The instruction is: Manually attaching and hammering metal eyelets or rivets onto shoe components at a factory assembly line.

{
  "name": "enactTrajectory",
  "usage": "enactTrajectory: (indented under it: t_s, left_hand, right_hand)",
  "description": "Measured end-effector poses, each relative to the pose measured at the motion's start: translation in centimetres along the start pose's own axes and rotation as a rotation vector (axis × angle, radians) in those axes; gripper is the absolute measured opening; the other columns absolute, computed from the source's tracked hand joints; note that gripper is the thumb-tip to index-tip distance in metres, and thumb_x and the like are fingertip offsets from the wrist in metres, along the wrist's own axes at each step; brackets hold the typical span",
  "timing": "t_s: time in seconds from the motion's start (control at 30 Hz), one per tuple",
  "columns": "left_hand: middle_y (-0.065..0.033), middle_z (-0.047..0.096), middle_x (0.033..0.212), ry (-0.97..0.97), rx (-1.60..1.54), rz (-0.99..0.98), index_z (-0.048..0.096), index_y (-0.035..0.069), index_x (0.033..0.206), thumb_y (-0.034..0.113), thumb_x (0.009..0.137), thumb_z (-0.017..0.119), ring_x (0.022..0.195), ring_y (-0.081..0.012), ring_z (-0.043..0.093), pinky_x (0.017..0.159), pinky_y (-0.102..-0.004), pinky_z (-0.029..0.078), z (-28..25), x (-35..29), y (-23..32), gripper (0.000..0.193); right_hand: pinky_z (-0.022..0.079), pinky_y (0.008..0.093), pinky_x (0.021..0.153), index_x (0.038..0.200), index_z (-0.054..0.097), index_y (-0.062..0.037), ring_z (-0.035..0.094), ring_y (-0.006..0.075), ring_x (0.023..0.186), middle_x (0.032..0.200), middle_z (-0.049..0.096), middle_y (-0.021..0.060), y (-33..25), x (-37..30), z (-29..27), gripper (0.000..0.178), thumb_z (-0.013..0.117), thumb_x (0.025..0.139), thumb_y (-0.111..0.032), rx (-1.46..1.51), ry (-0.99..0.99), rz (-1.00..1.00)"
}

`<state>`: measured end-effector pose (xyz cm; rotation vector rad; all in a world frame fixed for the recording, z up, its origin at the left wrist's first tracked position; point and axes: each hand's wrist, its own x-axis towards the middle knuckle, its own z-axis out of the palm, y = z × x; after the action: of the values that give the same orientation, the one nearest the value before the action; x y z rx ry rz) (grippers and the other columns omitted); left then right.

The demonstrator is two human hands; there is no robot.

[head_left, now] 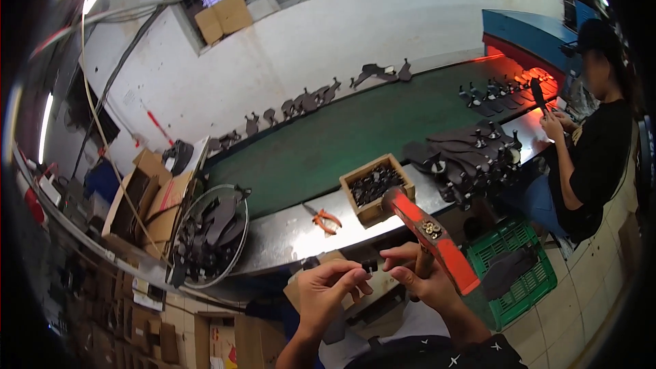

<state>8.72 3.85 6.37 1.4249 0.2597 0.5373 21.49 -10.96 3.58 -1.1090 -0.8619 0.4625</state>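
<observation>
By the bench's edge, our left hand pinches a black piece, our right hand clasps a hammer; one box bears print.

Our bare left forearm and right forearm reach up from below. Our left hand pinches between thumb and fingertips; our right hand grips, its thumb and index finger pointing leftward, parted.

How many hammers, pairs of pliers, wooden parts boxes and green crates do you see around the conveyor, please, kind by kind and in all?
Orange-headed hammer: 1
Orange-handled pliers: 1
Wooden parts box: 1
Green crate: 1
Total: 4
</observation>
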Motion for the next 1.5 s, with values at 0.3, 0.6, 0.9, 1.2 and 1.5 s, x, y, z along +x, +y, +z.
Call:
enactTrajectory:
  t_s: [0.3, 0.6, 0.9, 1.2, 1.5]
  left_hand:
    - [-0.0108, 0.066, 0.094, 0.149, 0.163, 0.263, 0.066, -0.005, 0.102, 0.004, 0.092, 0.066, 0.070, -0.0125, 0.065, 0.057, -0.0220, 0.052, -3.2, -5.3, 0.0, 0.014]
    - [-0.0126, 0.067, 0.097, 0.439, 0.873, 0.103, 0.067, 0.005, 0.106, 0.022, 0.080, 0.077, 0.089, -0.0300, 0.064, 0.078, -0.0377, 0.050, -9.7, -4.9, -5.6, 0.033]
    - [-0.0169, 0.070, 0.085, 0.347, 0.767, 0.117, 0.071, 0.004, 0.107, 0.027, 0.080, 0.076, 0.072, -0.0288, 0.066, 0.069, -0.0354, 0.051, -16.7, 1.8, -15.1, 0.036]
    - [-0.0094, 0.073, 0.099, 0.393, 0.870, 0.193, 0.075, 0.010, 0.099, 0.027, 0.078, 0.079, 0.094, -0.0219, 0.068, 0.098, -0.0453, 0.041, -13.4, -0.8, -14.5, 0.027]
    - [-0.0041, 0.072, 0.108, 0.406, 0.864, 0.139, 0.073, 0.007, 0.098, 0.024, 0.075, 0.080, 0.105, -0.0201, 0.065, 0.107, -0.0472, 0.031, -14.0, -1.3, -16.2, 0.029]
  right_hand:
    - [0.044, 0.0192, 0.055, 0.101, 0.067, -0.0002, 0.058, 0.0075, 0.067, 0.096, 0.063, 0.0084, -0.7, 0.3, 5.8, 0.015, 0.071, 0.088, -0.006, 0.081, -0.191, 0.102]
    - [0.041, 0.0175, 0.046, 0.100, 0.066, 0.0015, 0.055, 0.0047, 0.056, 0.100, 0.069, 0.0117, 4.7, 1.4, 7.6, 0.016, 0.071, 0.088, -0.009, 0.032, -0.234, 0.162]
    - [0.030, 0.0198, 0.040, 0.103, 0.066, -0.0019, 0.043, 0.0036, 0.044, 0.063, 0.056, -0.0029, 11.2, 5.6, 8.6, 0.022, 0.070, 0.092, -0.021, 0.131, -0.331, 0.536]
    - [0.041, 0.0203, 0.053, 0.102, 0.066, 0.0008, 0.053, 0.0055, 0.060, 0.074, 0.063, 0.0005, 12.6, 6.9, 8.3, 0.022, 0.069, 0.092, -0.018, -0.131, -0.336, 0.450]
    - [0.051, 0.0280, 0.075, 0.098, 0.067, 0.0025, 0.063, 0.0114, 0.080, 0.088, 0.070, 0.0064, 16.3, 7.3, 8.5, 0.016, 0.071, 0.086, -0.007, -0.208, -0.404, 0.338]
